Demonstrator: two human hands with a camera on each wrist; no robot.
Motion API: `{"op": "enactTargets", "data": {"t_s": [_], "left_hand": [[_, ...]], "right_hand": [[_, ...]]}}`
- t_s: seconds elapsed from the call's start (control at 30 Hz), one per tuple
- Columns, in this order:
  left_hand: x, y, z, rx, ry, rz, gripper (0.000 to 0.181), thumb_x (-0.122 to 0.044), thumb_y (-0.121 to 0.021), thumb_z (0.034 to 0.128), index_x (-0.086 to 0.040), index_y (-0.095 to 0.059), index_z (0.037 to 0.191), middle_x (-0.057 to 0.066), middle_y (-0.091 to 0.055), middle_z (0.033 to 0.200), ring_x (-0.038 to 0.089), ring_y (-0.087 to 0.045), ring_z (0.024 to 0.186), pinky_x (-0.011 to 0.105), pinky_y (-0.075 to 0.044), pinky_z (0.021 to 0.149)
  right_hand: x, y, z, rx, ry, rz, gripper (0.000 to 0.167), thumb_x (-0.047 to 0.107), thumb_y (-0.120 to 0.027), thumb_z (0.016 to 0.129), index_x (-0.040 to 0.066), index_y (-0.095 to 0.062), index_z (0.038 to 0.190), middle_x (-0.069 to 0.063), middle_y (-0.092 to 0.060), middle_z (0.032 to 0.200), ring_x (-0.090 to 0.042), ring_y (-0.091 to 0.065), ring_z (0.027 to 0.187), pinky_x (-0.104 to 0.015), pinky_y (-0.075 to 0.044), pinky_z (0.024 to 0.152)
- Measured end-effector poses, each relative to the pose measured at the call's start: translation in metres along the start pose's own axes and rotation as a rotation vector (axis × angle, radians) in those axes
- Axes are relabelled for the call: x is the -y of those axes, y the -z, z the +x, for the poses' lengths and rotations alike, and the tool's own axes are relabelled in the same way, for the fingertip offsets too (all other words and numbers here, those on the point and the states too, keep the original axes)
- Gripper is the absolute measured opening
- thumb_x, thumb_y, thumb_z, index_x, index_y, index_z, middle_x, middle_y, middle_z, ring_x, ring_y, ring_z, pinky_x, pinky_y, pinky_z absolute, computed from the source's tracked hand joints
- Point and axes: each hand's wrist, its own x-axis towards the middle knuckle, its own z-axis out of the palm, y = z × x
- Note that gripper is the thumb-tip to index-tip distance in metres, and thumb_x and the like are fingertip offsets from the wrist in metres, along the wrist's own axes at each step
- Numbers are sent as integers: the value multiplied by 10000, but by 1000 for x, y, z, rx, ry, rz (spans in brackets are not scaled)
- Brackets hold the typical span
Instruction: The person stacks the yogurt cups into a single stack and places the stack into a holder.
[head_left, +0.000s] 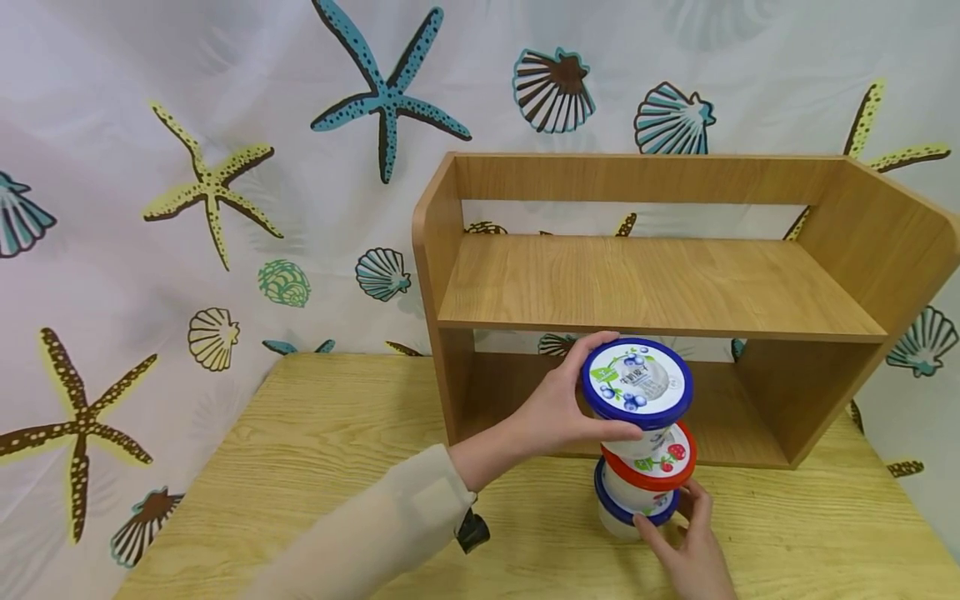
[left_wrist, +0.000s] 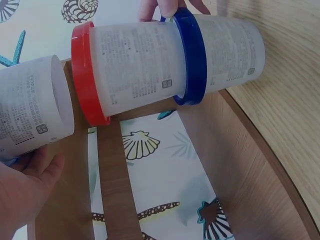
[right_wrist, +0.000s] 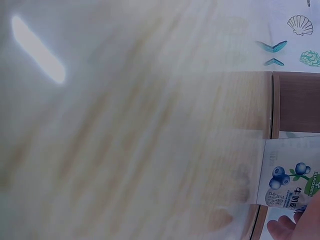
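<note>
A white cloth [head_left: 120, 233] with starfish and shells hangs behind a yellow wooden table [head_left: 330, 442]. Starting from the left, a cream sleeve [head_left: 375, 529] points toward 2 o'clock. At its end, the left hand [head_left: 561, 410] holds the top tub [head_left: 637, 379] from its 8 o'clock side, thumb and fingers bent round it. That tub has a blue lid with blueberries on it. The left wrist view shows a gap between its bottom and the next lid. At 6 o'clock from it is a red-lidded tub [head_left: 652, 462], sitting on the low tub [head_left: 626, 511], which has a blue lid and stands on the table. The right hand [head_left: 692, 543], at 4 o'clock from the low tub, pinches it by the lid. A brown wooden shelf [head_left: 660, 279] stands at 12 o'clock from the tubs and reaches farthest right.
</note>
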Motion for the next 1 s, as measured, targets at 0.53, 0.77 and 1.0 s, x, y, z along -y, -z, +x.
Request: {"op": "enactTargets", "data": {"t_s": [0.53, 0.77, 1.0], "left_hand": [[8, -10, 7, 11, 35, 62, 941, -144, -834, 775, -220, -241, 1503, 13, -481, 1385, 103, -498, 1206, 288, -451, 955], [8, -13, 9, 9, 55, 82, 949, -169, -843, 768, -243, -245, 1502, 6, -491, 1375, 101, -501, 1198, 278, -449, 950], [8, -18, 10, 15, 55, 76, 949, -166, -848, 763, -247, -253, 1498, -2, -501, 1361, 93, -503, 1194, 282, -445, 953]], "right_hand": [[1, 0, 0, 0, -19, 2, 818, 326, -672, 925, 19, -98, 1421, -329, -344, 1403, -461, -363, 1286, -619, -347, 995], [1, 0, 0, 10, -25, 7, 836, 338, -670, 924, 5, -87, 1423, -334, -330, 1406, -471, -343, 1293, -623, -339, 999], [0, 0, 0, 0, -4, -3, 815, 313, -663, 935, -1, -88, 1420, -342, -343, 1401, -472, -356, 1289, -621, -353, 987]]}}
